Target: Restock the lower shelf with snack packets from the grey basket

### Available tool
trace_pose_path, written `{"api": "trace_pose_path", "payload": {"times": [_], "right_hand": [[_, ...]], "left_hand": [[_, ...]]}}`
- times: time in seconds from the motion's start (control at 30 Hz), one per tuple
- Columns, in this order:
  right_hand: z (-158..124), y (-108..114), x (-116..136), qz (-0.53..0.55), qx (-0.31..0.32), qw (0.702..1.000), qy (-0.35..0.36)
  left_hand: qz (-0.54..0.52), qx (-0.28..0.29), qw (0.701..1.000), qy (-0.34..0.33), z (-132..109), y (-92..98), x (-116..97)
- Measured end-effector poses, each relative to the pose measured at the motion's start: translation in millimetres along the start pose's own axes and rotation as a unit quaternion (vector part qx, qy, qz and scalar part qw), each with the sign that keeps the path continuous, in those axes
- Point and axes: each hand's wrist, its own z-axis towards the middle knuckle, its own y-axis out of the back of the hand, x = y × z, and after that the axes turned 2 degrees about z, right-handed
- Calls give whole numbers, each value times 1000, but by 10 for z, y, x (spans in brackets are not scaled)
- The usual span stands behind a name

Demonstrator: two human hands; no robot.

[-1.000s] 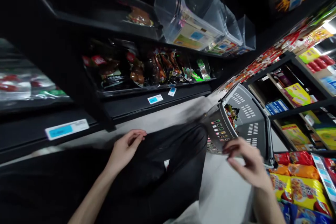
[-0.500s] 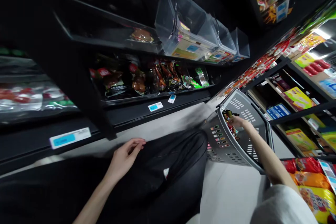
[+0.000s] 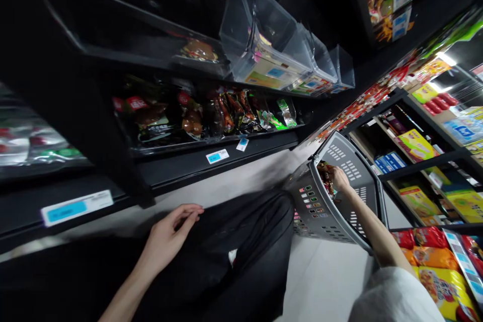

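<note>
My right hand reaches into a grey plastic basket, its fingers closed at a dark, shiny snack packet among the goods inside. The fingertips are partly hidden, and the packet's exact kind is too small to read. My left hand hovers over or rests on my dark-trousered leg, holding nothing. Its fingers are loosely bent, with a gap between them and the thumb. On the low shelf in front lie vacuum-packed brown snacks and green-and-silver packets.
Clear plastic bins stand on the shelf above. Price tags line the black shelf edge. Behind the basket is a shelf unit with yellow boxes. Red, orange and yellow bags sit at lower right. Pale floor shows below the basket.
The view has shifted slightly, so the shelves and basket sit a little further left. My right hand has turned and closed more inside the basket. My left hand stays over my leg.
</note>
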Motion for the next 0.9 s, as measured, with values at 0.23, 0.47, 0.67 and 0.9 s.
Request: {"api": "trace_pose_path", "payload": {"times": [0.23, 0.47, 0.67, 0.9], "right_hand": [[169, 408, 11, 106, -188, 973, -78], [-109, 1511, 395, 269, -489, 828, 52], [-731, 1962, 1332, 209, -586, 755, 206], [-882, 1316, 2523, 433, -394, 743, 325]], "left_hand": [[-9, -20, 1000, -15, 3, -10, -65], [-31, -21, 999, -21, 29, -46, -29], [-48, -22, 998, -34, 11, -41, -118], [-156, 12, 987, -31, -43, -35, -329]]}}
